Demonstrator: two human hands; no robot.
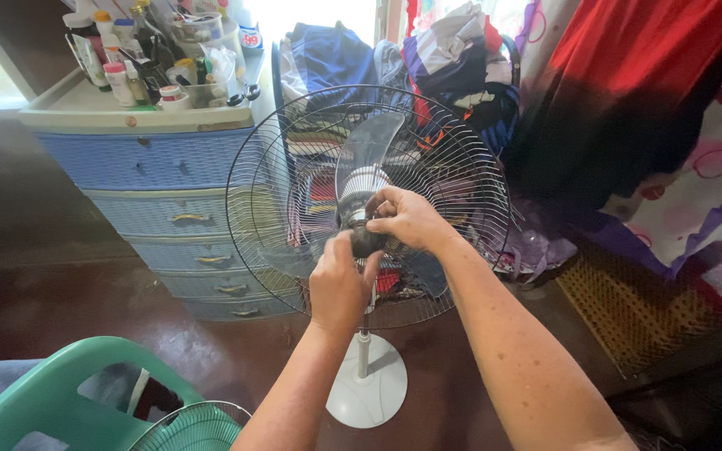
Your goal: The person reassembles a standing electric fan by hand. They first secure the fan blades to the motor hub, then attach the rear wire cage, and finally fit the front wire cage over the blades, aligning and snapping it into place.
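I have both hands at the hub of the pale grey pedestal fan [367, 188], which stands on its round white base [367, 391] on the dark brown floor [60, 305], in front of the blue plastic chest of drawers [160, 205]. The fan's front guard is off; only the rear wire grille [273, 179] rings the blades.

My left hand [340, 284] is curled closed around the dark round knob [367, 242] at the centre, fingers wrapped under it. My right hand [411, 219] pinches the hub from above with thumb and fingertips; I cannot tell exactly what lies under those fingers.

The 1 clear translucent plastic blade [369, 142] that shows plainly above my hands looks thin and light, and I judge it brittle: it would flex, then crack, if levered at its tip. I would hold it near the root, close to the hub. The knob looks small, smooth and hard, likely slippery, so a full wrap suits it. The grille wires seem springy and would bend under pressure. The stand looks top-heavy, so I would pull along the shaft, not sideways.

A green plastic chair [60, 388] sits near my left elbow, with another wire grille [198, 428] just beside it.
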